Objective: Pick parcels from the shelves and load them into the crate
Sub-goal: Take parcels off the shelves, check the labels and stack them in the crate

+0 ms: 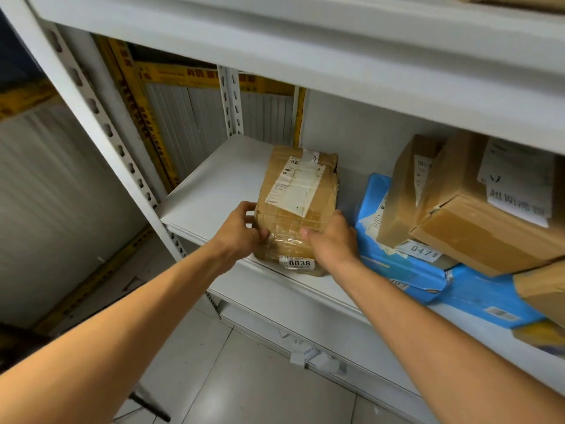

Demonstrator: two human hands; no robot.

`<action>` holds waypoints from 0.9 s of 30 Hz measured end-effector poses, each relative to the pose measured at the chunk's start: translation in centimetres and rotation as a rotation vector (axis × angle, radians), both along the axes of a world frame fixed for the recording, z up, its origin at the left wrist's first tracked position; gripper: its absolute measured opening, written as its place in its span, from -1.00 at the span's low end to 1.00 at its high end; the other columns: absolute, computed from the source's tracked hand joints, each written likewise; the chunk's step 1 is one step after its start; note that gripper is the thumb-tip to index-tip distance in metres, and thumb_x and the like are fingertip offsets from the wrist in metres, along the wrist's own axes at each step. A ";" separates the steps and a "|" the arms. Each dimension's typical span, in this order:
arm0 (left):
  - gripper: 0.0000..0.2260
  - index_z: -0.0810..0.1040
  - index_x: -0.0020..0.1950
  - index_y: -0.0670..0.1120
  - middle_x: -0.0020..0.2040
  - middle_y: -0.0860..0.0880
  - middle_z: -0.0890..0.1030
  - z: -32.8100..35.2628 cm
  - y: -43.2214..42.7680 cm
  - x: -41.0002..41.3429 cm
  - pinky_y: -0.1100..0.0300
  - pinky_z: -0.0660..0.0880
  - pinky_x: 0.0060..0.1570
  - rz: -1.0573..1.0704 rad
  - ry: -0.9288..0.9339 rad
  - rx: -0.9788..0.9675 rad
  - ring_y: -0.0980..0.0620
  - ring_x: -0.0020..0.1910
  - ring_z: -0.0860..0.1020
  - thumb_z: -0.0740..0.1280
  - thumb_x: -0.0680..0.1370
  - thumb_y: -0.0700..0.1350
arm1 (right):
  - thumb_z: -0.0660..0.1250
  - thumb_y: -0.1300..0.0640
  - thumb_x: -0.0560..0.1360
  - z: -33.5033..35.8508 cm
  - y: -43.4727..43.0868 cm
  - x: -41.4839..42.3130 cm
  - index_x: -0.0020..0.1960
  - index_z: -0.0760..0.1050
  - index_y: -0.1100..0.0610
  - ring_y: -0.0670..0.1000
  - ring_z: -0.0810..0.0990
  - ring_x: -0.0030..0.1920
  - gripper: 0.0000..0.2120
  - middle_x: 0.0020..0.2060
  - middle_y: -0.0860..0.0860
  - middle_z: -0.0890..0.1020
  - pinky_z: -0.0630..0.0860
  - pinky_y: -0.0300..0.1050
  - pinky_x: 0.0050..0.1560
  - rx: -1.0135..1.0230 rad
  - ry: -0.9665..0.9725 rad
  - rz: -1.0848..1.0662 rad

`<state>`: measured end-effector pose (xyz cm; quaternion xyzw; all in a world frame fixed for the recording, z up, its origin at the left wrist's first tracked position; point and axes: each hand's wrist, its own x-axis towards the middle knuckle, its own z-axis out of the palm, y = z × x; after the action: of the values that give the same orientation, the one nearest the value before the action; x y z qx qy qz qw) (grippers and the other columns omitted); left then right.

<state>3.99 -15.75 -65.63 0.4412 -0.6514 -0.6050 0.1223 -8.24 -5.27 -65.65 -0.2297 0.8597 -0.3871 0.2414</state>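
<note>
A brown taped cardboard parcel [298, 206] lies on the white shelf board [214, 185], with a shipping label on top and a tag reading 0038 on its near end. My left hand [240, 232] grips its near left corner, thumb on top. My right hand [331, 238] grips the near right corner, its fingers curled round the edge. The crate is not in view.
To the right on the same shelf lie a blue plastic mailer [406, 267] and a pile of cardboard boxes [477, 209], one tagged 0471. A white upright post [91, 117] stands at the left. Another shelf [336, 56] hangs overhead. Tiled floor [250, 387] below.
</note>
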 end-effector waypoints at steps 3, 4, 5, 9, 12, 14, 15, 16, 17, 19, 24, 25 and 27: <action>-0.54 0.34 0.34 -0.10 -0.01 0.03 0.47 -0.1 0.5 1.4 0.14 0.55 -0.09 0.000 -0.019 0.058 0.06 -0.07 0.52 0.27 0.51 -0.44 | 0.46 0.16 0.46 -0.3 1.0 0.9 0.15 0.37 0.12 0.15 0.52 0.21 -0.64 0.16 0.11 0.58 0.53 -0.02 0.17 -0.032 -0.008 -0.008; -0.54 0.34 0.33 -0.09 0.01 0.01 0.48 -0.1 0.6 1.9 0.14 0.55 -0.09 -0.002 -0.024 0.098 0.05 -0.05 0.53 0.29 0.51 -0.43 | 0.48 0.17 0.43 -0.4 1.3 1.0 0.13 0.37 0.11 0.12 0.55 0.17 -0.63 0.14 0.08 0.60 0.55 -0.08 0.09 -0.033 -0.020 -0.004; -0.55 0.34 0.32 -0.08 0.03 -0.01 0.51 0.1 0.5 2.4 0.15 0.54 -0.11 -0.003 -0.027 0.143 0.04 -0.03 0.54 0.33 0.50 -0.41 | 0.50 0.17 0.41 -0.3 1.6 0.9 0.11 0.37 0.10 0.08 0.57 0.11 -0.62 0.11 0.05 0.61 0.55 -0.17 -0.05 -0.033 -0.050 -0.001; -0.46 0.31 0.39 -0.09 0.18 -0.10 0.55 0.4 -0.6 2.7 0.17 0.53 -0.06 -0.016 -0.062 0.220 0.00 0.06 0.56 0.43 0.47 -0.29 | 0.55 0.23 0.36 0.6 1.2 -0.2 0.10 0.35 0.13 0.01 0.56 -0.04 -0.54 0.01 0.02 0.60 0.43 -0.25 -0.25 -0.015 -0.276 -0.029; -0.35 0.25 0.49 -0.05 0.13 -0.05 0.57 -0.1 -0.9 2.2 0.24 0.50 -0.12 -0.052 -0.068 0.189 0.09 0.01 0.55 0.46 0.46 -0.13 | 0.52 0.28 0.37 0.4 0.4 -0.6 0.08 0.32 0.13 0.00 0.53 -0.06 -0.56 -0.03 0.01 0.55 0.46 -0.24 -0.23 0.030 -0.277 -0.004; -0.24 0.20 0.53 -0.01 0.08 0.00 0.57 -0.1 -0.6 1.7 0.21 0.49 -0.16 -0.030 -0.037 0.215 0.11 -0.01 0.55 0.48 0.41 0.00 | 0.50 0.32 0.36 0.3 0.1 -0.7 0.16 0.36 0.17 0.07 0.57 0.06 -0.54 0.06 0.05 0.59 0.54 -0.13 -0.01 0.043 -0.254 0.002; -0.18 0.17 0.54 -0.01 0.07 0.00 0.58 -0.1 -0.7 1.4 0.20 0.50 -0.16 -0.003 -0.026 0.240 0.09 -0.02 0.56 0.50 0.38 0.02 | 0.49 0.34 0.36 0.3 -0.1 -0.8 0.20 0.37 0.17 0.09 0.58 0.10 -0.51 0.09 0.07 0.60 0.54 -0.10 0.05 0.045 -0.250 0.010; -0.14 0.16 0.55 -0.03 0.07 -0.01 0.58 -0.1 -0.9 1.3 0.18 0.51 -0.15 0.017 -0.027 0.269 0.07 -0.02 0.57 0.52 0.35 0.00 | 0.49 0.35 0.36 0.4 -0.2 -0.9 0.23 0.38 0.17 0.09 0.58 0.12 -0.49 0.11 0.07 0.60 0.54 -0.10 0.06 0.052 -0.247 0.029; -0.13 0.18 0.54 -0.04 0.08 -0.03 0.59 0.1 -1.1 1.2 0.16 0.52 -0.12 0.025 -0.037 0.300 0.03 -0.01 0.57 0.54 0.33 -0.05 | 0.49 0.35 0.36 0.5 -0.2 -0.8 0.26 0.38 0.16 0.08 0.58 0.13 -0.46 0.12 0.07 0.60 0.53 -0.12 0.06 0.069 -0.235 0.056; -0.15 0.24 0.51 -0.07 0.13 -0.08 0.58 0.6 -1.2 1.4 0.08 0.53 0.00 0.028 -0.059 0.350 -0.05 0.06 0.56 0.56 0.29 -0.17 | 0.51 0.34 0.34 0.8 0.0 -0.5 0.27 0.36 0.14 0.08 0.57 0.15 -0.43 0.13 0.05 0.58 0.52 -0.13 0.07 0.120 -0.186 0.097; -0.25 0.27 0.50 -0.13 0.18 -0.10 0.57 1.3 1.2 3.4 0.08 0.54 0.04 0.053 -0.010 0.375 -0.07 0.11 0.55 0.49 0.37 -0.35 | 0.57 0.30 0.28 1.4 2.3 1.2 0.20 0.39 0.10 0.06 0.55 0.16 -0.42 0.09 0.02 0.59 0.54 -0.01 0.18 0.089 -0.059 0.151; -0.29 0.32 0.48 -0.13 0.23 -0.11 0.56 1.3 1.9 4.0 0.02 0.52 0.13 0.068 0.003 0.352 -0.10 0.18 0.53 0.49 0.37 -0.36 | 0.57 0.30 0.28 1.5 3.0 1.8 0.21 0.40 0.08 0.05 0.54 0.17 -0.41 0.09 0.00 0.60 0.54 0.00 0.19 0.057 -0.040 0.167; -0.33 0.41 0.43 -0.12 0.27 -0.12 0.53 1.2 3.1 5.3 -0.10 0.43 0.31 0.137 0.064 0.312 -0.16 0.28 0.48 0.49 0.35 -0.39 | 0.58 0.30 0.27 1.4 4.2 2.8 0.22 0.40 0.00 0.04 0.52 0.20 -0.37 0.10 -0.04 0.59 0.53 0.06 0.21 -0.024 -0.026 0.181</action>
<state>9.28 -12.63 -64.42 0.4788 -0.5138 -0.7026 0.1142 -5.46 -1.06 -64.24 -0.3039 0.8276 -0.3769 0.2839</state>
